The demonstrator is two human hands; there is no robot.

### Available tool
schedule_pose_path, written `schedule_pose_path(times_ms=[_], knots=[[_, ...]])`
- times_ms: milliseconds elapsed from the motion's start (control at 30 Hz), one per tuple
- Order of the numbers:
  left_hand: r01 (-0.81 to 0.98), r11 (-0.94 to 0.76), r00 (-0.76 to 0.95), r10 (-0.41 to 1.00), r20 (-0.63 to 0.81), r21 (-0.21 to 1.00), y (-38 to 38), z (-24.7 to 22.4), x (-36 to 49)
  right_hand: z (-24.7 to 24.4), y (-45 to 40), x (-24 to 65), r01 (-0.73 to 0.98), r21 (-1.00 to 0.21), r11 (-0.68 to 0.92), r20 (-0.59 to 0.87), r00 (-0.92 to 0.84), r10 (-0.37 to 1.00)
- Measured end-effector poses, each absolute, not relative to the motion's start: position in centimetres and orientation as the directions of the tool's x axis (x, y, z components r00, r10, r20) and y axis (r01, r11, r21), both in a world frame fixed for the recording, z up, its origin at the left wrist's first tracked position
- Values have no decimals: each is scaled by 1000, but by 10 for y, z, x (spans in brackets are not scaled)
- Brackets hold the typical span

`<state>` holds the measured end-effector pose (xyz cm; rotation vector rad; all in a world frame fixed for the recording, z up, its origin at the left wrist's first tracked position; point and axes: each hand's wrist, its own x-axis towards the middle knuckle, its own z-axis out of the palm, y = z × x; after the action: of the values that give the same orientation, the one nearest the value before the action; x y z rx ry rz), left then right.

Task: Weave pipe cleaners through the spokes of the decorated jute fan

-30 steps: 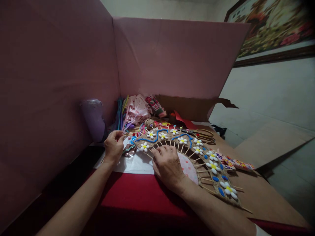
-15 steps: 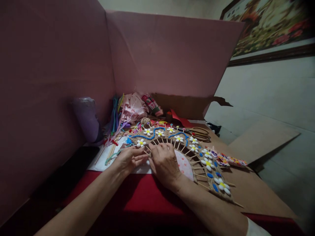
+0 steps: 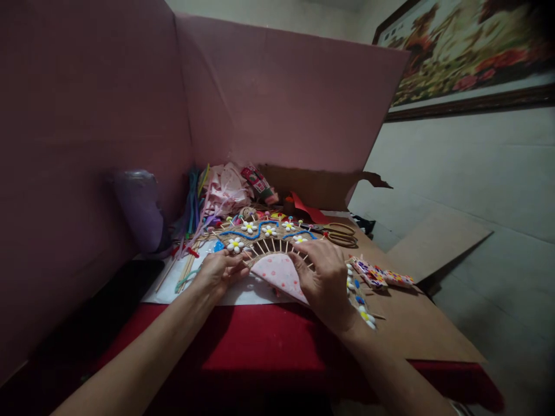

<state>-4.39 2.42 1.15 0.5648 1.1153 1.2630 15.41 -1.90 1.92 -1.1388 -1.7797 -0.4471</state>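
A fan-shaped craft piece (image 3: pixel 277 271) lies in front of me, with a pink dotted half-circle at its middle and thin wooden sticks radiating outward. Its woven twine band carries white flowers with yellow centres, blue wavy strips and blue ovals. Beads tip several of the sticks. At the fan's left end, my left hand (image 3: pixel 219 274) is closed, fingers pinching the edge. My right hand (image 3: pixel 325 283) grips the fan's right part, thumb near the pink half-circle and fingers over the sticks. That hand hides part of the band.
Scissors (image 3: pixel 340 227) lie behind the fan on brown cardboard (image 3: pixel 416 323). Patterned strips (image 3: pixel 381 274) are at the right. Pink cloth (image 3: pixel 228 188), pipe cleaners (image 3: pixel 192 199) and a purple wrapped item (image 3: pixel 141 208) stand at the back left. Pink panels (image 3: pixel 281 104) enclose the left and back.
My right hand has moved right, from the sticks beside my left hand to the fan's right part. More of the pink half-circle shows. The left hand stays at the left end.
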Motion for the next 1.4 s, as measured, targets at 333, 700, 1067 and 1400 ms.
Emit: schedule_pose_path(times_ms=[333, 700, 1067, 1400], knots=[[-390, 159, -159, 959, -236, 907, 21, 7, -48, -2, -42, 132, 722, 138, 678, 820, -467, 331], [207, -79, -622, 759, 193, 975, 49, 31, -88, -7, -40, 126, 672, 170, 721, 843, -477, 247], [861, 317, -449, 843, 298, 398, 84, 24, -110, -9, -39, 126, 666, 152, 730, 835, -481, 265], [860, 312, -437, 860, 265, 405, 83, 12, -119, -11, -39, 127, 650, 135, 748, 828, -488, 276]])
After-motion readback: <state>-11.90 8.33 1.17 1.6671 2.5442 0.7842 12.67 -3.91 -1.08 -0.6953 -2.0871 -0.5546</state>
